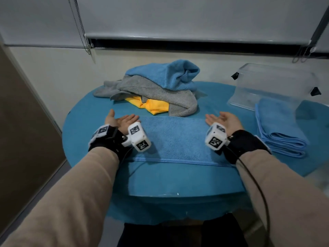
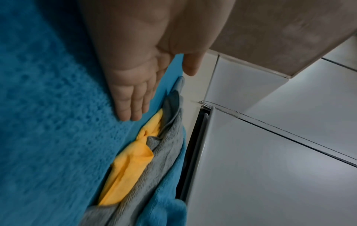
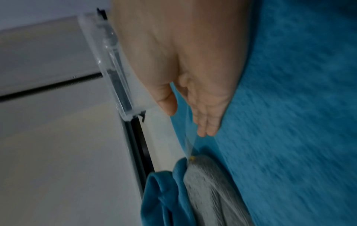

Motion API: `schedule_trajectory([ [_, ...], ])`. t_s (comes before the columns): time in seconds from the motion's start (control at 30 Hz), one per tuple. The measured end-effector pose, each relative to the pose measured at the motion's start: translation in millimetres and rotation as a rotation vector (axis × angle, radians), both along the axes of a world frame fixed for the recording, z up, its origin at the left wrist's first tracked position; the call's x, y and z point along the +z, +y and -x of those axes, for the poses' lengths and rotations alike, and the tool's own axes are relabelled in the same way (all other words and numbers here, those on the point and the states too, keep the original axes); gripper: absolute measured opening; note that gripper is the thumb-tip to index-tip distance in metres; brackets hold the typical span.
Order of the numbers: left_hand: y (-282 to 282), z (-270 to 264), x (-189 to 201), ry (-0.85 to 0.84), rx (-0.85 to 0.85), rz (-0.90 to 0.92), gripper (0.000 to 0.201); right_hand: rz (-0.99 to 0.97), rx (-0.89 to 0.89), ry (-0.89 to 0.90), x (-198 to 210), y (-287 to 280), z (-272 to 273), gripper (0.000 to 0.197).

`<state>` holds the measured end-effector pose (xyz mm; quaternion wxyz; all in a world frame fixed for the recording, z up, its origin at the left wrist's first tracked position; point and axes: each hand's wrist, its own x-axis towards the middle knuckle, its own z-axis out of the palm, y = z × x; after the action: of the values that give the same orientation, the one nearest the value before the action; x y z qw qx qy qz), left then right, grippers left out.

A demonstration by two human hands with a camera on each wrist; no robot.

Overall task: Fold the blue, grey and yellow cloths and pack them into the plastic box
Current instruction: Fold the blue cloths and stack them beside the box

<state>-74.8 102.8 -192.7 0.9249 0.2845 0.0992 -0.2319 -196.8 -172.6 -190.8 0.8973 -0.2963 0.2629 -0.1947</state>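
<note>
Both grips are spread and hold nothing: the left hand (image 1: 119, 119) and right hand (image 1: 224, 120) lie palm-up, fingers straight, at the two far corners of a folded blue terry cloth (image 1: 176, 141), a flat rectangle with a stitched near hem. Just beyond, between the hands, sits a rumpled heap: yellow cloth (image 1: 154, 106) lowest, fuzzy grey cloth (image 1: 151, 90) over it, another blue cloth (image 1: 170, 73) on top. Right of the right hand lies a stack of folded blue cloths (image 1: 279, 127), with the clear plastic box (image 1: 270, 86) behind it. All rest on the round, blue-covered bench (image 1: 85, 122).
</note>
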Motion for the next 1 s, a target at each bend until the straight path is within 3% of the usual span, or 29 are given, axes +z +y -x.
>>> schedule_trajectory([
  [0.1, 12, -4, 0, -0.017, 0.069, -0.059, 0.068, 0.056, -0.084, 0.060, 0, -17, 13, 0.021],
  [0.17, 16, -2, 3, -0.041, 0.112, -0.123, 0.060, 0.235, -0.103, 0.173, 3, -21, 16, 0.019],
  [0.23, 16, 0, 6, -0.121, 0.087, -0.258, 0.055, 0.535, -0.084, 0.362, 6, -24, 20, 0.021],
  [0.37, -2, 20, 18, -0.397, -0.140, -0.753, 0.036, 1.393, 0.040, 0.799, 18, -26, 34, 0.012],
  [0.43, -15, 34, 23, -0.530, -0.287, -0.928, 0.036, 1.592, 0.180, 0.937, 20, -26, 38, 0.026],
  [0.57, -32, 53, 31, -0.769, -0.560, -1.303, 0.046, 1.675, 0.440, 1.051, 27, -17, 44, 0.028],
  [0.7, -39, 61, 36, -0.856, -0.797, -1.435, 0.064, 1.675, 0.474, 1.110, 26, -15, 53, 0.071],
  [0.77, -41, 65, 38, -0.910, -0.873, -1.518, 0.068, 1.628, 0.471, 1.098, 26, -17, 57, 0.077],
  [0.9, -43, 66, 37, -0.977, -0.969, -1.633, 0.062, 1.603, 0.511, 1.024, 35, -13, 65, 0.070],
  [1.0, -45, 66, 37, -1.019, -1.030, -1.686, 0.059, 1.577, 0.471, 0.843, 41, -5, 61, 0.042],
])
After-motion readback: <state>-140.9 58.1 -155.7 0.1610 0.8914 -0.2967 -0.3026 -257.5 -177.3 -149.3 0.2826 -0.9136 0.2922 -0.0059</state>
